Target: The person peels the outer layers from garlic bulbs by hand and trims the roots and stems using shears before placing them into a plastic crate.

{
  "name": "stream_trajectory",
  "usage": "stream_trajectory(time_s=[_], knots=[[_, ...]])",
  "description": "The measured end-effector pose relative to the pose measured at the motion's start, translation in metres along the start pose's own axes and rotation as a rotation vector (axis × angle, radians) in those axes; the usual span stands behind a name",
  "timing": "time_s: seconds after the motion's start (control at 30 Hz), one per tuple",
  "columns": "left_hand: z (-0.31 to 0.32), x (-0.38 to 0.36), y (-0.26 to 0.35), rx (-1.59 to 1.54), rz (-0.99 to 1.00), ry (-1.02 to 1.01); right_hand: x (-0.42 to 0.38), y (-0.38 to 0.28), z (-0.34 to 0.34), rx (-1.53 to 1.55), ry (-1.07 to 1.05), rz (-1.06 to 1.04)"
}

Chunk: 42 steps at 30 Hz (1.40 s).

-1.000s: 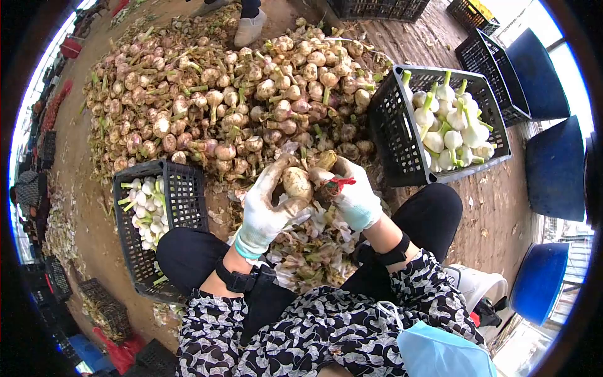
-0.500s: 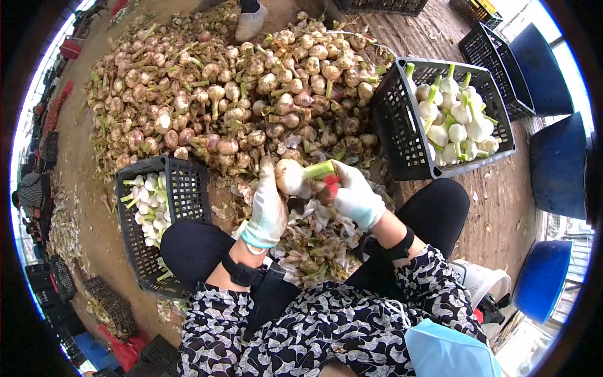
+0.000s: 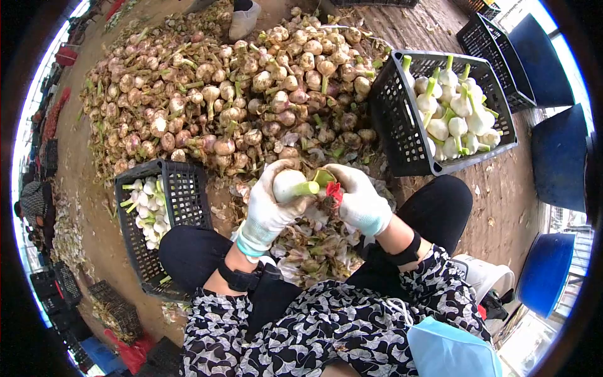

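My left hand, in a white glove with a teal cuff, is wrapped round a garlic bulb. The bulb is white and clean, and its short green cut stem points right toward my other hand. My right hand, gloved the same way, pinches a greenish strip of garlic skin beside the stem. Something red shows at its fingers; its kind is mostly hidden. Below both hands lies a heap of peeled garlic skins between my knees.
A large pile of unpeeled garlic spreads ahead. On the right stands a black crate of clean bulbs with stems; at my left knee is another crate with smaller white garlic. Blue tubs line the right side. Someone's shoe is behind the pile.
The bulb has turned in my left hand, so its stem now points lower right. My right hand has come off the stem end with a strip of skin.
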<state>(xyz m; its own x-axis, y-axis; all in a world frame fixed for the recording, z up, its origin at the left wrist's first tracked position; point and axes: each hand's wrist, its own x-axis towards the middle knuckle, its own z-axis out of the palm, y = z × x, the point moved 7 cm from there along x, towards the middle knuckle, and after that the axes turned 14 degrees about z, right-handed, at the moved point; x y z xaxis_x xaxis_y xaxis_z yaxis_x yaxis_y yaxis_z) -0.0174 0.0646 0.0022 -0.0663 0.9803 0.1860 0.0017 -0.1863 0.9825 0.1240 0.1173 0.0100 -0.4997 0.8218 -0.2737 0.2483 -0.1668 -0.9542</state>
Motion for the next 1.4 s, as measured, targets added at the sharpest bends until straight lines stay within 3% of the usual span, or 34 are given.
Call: stream_trajectory(time_s=[0.03,0.07,0.1,0.13,0.17,0.2,0.23,0.3,0.33,0.37,0.43,0.47,0.5,0.53,0.57,0.6,0.7,0.77,0.8,0.83,0.9,0.93,0.97,1.03,1.07,1.1,1.17,1.23,1.3,1.33,1.37,1.4], knots=[[-0.001,-0.001,0.0,0.136,0.025,-0.054,0.0,-0.002,-0.005,-0.103,0.064,-0.02],[0.0,-0.001,-0.004,-0.042,-0.053,-0.02,0.007,-0.002,-0.014,-0.285,0.157,-0.003],[0.004,0.002,-0.003,-0.22,-0.119,0.015,0.02,0.024,-0.023,0.047,0.207,0.086],[0.009,0.0,0.001,-0.461,-0.246,0.065,0.03,0.042,-0.031,0.047,0.277,0.105],[0.01,0.001,0.001,-0.463,-0.244,0.063,0.034,0.049,-0.038,0.049,0.348,0.124],[0.012,-0.001,-0.001,-0.542,-0.265,0.053,0.032,0.048,-0.035,-0.227,0.36,0.126],[0.015,-0.003,-0.004,-0.62,-0.286,0.046,0.033,0.057,-0.031,-0.314,0.377,0.089],[0.015,-0.012,-0.01,-0.599,-0.309,0.026,0.03,0.052,-0.046,-0.467,0.635,0.1],[0.019,-0.017,-0.007,-0.679,-0.327,-0.05,0.044,0.09,-0.066,-0.125,0.638,0.24],[0.023,-0.019,-0.002,-0.756,-0.345,-0.138,0.049,0.09,-0.068,-0.109,0.582,0.334],[0.012,-0.015,-0.001,-0.723,-0.347,-0.103,0.046,0.077,-0.029,-0.854,0.167,0.224],[0.004,-0.013,-0.001,-0.579,-0.307,-0.076,0.032,0.074,-0.006,-0.874,0.02,0.099],[-0.005,-0.012,-0.002,-0.432,-0.273,-0.048,0.02,0.079,0.011,-0.811,-0.123,0.02],[-0.016,-0.008,-0.006,-0.212,-0.188,-0.09,0.02,0.092,0.006,-0.809,-0.169,0.134],[-0.02,-0.009,-0.012,-0.221,-0.202,-0.045,0.016,0.079,0.002,-0.798,-0.209,0.253],[-0.021,-0.008,-0.01,-0.215,-0.172,-0.031,0.019,0.06,-0.008,-0.681,-0.11,0.213],[-0.014,-0.005,-0.008,-0.181,-0.109,-0.075,0.026,0.046,-0.008,-0.067,-0.104,0.321],[-0.005,-0.004,-0.005,-0.123,-0.036,-0.129,0.021,0.033,0.012,-0.242,-0.243,0.212],[-0.006,-0.007,-0.008,-0.126,-0.108,-0.141,0.016,0.034,0.015,0.051,-0.072,0.137],[-0.007,-0.01,-0.01,-0.129,-0.181,-0.152,0.018,0.033,0.011,0.055,-0.075,0.138],[-0.007,-0.014,-0.009,-0.206,-0.234,-0.093,0.022,0.03,-0.007,-0.161,-0.063,0.232],[-0.009,-0.013,-0.011,-0.284,-0.275,-0.033,0.027,0.041,-0.019,-0.25,0.042,0.035],[-0.011,-0.011,-0.014,-0.282,-0.269,-0.036,0.04,0.087,-0.026,0.012,-0.026,0.209],[-0.02,-0.006,-0.018,-0.017,-0.11,-0.05,0.035,0.105,-0.008,0.615,-0.255,0.548],[-0.018,-0.003,-0.016,0.043,-0.054,-0.088,0.012,0.027,-0.002,-0.051,-0.054,0.263],[-0.017,-0.003,-0.017,0.042,-0.058,-0.084,0.005,0.007,0.004,-0.375,0.03,0.036],[-0.013,-0.002,-0.014,0.11,-0.019,-0.126,0.001,0.004,0.011,-0.488,0.134,-0.148],[-0.011,-0.004,-0.017,0.078,-0.08,-0.133,0.003,0.007,0.009,-0.463,0.118,-0.061],[-0.007,-0.005,-0.015,-0.322,-0.205,0.068,0.007,0.007,0.008,-0.443,0.1,0.014],[-0.003,-0.003,-0.009,-0.421,-0.176,0.127,0.005,0.005,0.009,-0.39,0.118,-0.002],[-0.004,-0.004,-0.011,-0.42,-0.177,0.129,0.002,0.005,0.01,-0.336,0.134,-0.016],[-0.006,-0.008,-0.015,-0.224,-0.149,0.073,-0.002,0.002,0.02,-0.381,0.128,-0.092]])
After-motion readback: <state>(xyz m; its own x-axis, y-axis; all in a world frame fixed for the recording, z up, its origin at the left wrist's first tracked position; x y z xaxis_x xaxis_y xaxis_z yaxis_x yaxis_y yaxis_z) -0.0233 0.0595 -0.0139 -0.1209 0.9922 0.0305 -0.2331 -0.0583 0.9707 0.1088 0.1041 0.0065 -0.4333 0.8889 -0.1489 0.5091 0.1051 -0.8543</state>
